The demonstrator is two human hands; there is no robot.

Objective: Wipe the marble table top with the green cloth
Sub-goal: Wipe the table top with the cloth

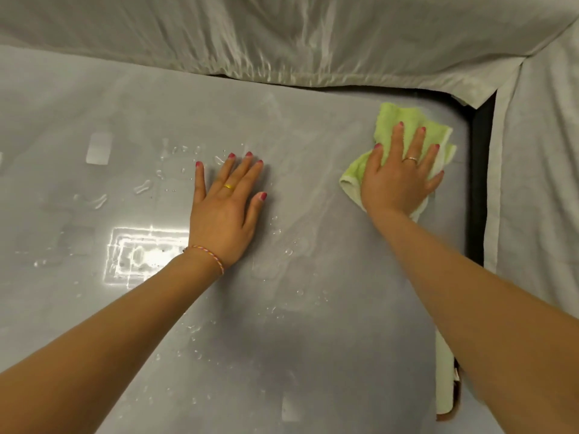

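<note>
R hand [398, 180] fingers spread, pressing fluffy green cloth [404, 120] on glossy wet marble table [329, 339]; L hand [225, 205] flat, fingers spread.

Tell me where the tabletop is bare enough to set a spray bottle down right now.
Bare but wet: the stretch left of the left hand, and the near strip between both forearms. Taken: the far right corner, where the right hand presses the green cloth on the marble table top.
</note>
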